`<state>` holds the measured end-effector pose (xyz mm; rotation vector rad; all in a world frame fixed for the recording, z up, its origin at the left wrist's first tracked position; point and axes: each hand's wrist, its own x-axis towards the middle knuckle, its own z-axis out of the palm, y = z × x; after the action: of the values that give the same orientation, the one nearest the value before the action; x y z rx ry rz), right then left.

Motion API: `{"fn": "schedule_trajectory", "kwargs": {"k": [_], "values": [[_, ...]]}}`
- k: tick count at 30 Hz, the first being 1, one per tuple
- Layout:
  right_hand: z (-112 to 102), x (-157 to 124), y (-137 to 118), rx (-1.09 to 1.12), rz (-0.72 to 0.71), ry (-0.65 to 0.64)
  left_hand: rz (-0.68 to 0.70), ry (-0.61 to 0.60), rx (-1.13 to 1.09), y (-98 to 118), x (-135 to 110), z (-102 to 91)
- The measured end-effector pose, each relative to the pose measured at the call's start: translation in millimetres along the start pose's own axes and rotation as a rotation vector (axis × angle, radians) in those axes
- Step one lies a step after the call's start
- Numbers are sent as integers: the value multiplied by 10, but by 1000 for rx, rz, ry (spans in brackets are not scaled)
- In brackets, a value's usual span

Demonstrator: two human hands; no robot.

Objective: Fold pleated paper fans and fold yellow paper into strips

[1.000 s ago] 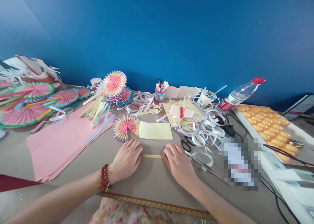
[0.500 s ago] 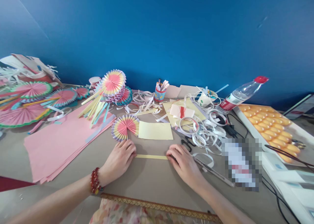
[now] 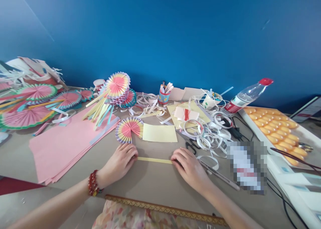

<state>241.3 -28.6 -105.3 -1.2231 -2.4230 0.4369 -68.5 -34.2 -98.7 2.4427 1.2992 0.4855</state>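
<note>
A narrow pale-yellow paper strip (image 3: 154, 160) lies crosswise on the table, held at both ends. My left hand (image 3: 122, 160), with a red beaded bracelet on the wrist, is closed on its left end. At the other end, my right hand (image 3: 187, 163) has fingers closed on the strip; its fingertips are partly hidden. Just beyond my left hand sits a pleated paper fan (image 3: 129, 129) in pink, yellow and lilac, with a gap at its lower edge. Right of the fan lies a yellow paper rectangle (image 3: 159, 133). Black-handled scissors (image 3: 192, 146) rest beyond my right hand, partly covered.
Pink paper sheets (image 3: 67, 145) and more pleated fans (image 3: 117, 85) occupy the left. White paper curls and a tape roll (image 3: 193, 128) crowd the right, near a bottle (image 3: 248, 95). A slim grey tool (image 3: 222, 176) lies by my right forearm. A pen cup (image 3: 164, 96) stands behind.
My left hand has shifted very slightly left along the strip, showing a little more of it. My right hand is almost unmoved. The view has shifted slightly.
</note>
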Motion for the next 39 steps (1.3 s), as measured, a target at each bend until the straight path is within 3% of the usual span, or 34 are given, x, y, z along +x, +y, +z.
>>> {"fn": "schedule_trajectory", "kwargs": {"k": [8, 15, 21, 28, 33, 39], "values": [[37, -76, -35, -33, -7, 24, 32, -7, 8, 36, -4, -18], [25, -96, -56, 22, 0, 34, 182, 19, 137, -7, -99, 56], [3, -123, -118, 45, -26, 73, 145, 91, 88, -4, -142, 39], [-111, -94, -142, -122, -193, 158, 116, 175, 39, 22, -152, 22], [-141, -29, -161, -133, -156, 160, 104, 160, 148, 111, -35, -35], [-100, 56, -304, -89, -129, 82, 196, 98, 235, 424, 254, -6]]}}
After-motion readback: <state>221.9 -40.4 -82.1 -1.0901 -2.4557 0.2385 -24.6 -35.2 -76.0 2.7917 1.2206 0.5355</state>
